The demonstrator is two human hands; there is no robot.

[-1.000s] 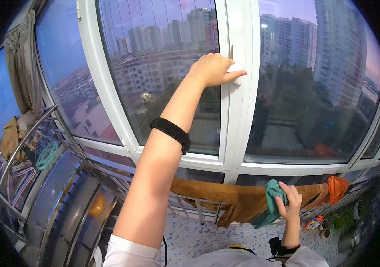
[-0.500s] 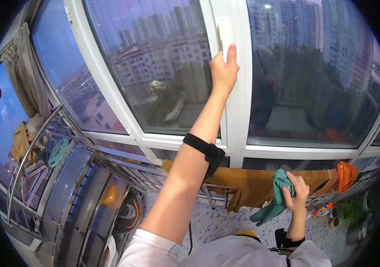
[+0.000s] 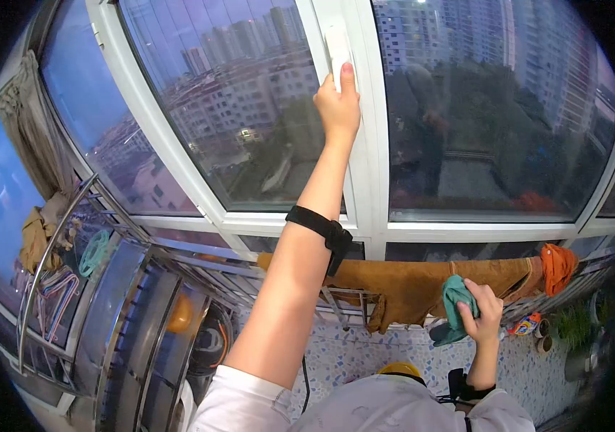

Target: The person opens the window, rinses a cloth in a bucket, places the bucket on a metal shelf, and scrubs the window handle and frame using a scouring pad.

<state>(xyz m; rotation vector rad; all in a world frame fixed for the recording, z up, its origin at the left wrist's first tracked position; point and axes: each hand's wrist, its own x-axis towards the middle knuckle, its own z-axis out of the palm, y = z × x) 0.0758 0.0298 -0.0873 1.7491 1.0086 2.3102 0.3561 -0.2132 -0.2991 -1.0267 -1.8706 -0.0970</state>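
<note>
My left hand point(image 3: 338, 109) reaches up to the window frame, its fingers wrapped round the lower part of a white window handle point(image 3: 337, 42). The thumb lies along the handle's right side. The handle stands upright on the white frame of a closed-looking window sash point(image 3: 318, 36). Lower down on the right, my right hand point(image 3: 485, 313) grips a bunched green cloth point(image 3: 455, 299). A darker end of the cloth hangs below my fingers. Black straps sit on my left forearm and right wrist.
A brown towel point(image 3: 415, 284) and an orange cloth point(image 3: 558, 270) hang on the metal railing under the window. Left are a metal rack point(image 3: 116, 345), hangers point(image 3: 59, 295) and a grey curtain point(image 3: 30, 122). Potted plants point(image 3: 572, 324) stand on the floor at right.
The upper view has shifted slightly left, with my left hand still on the handle. The green cloth's hanging end has swung in and looks shorter below my right hand.
</note>
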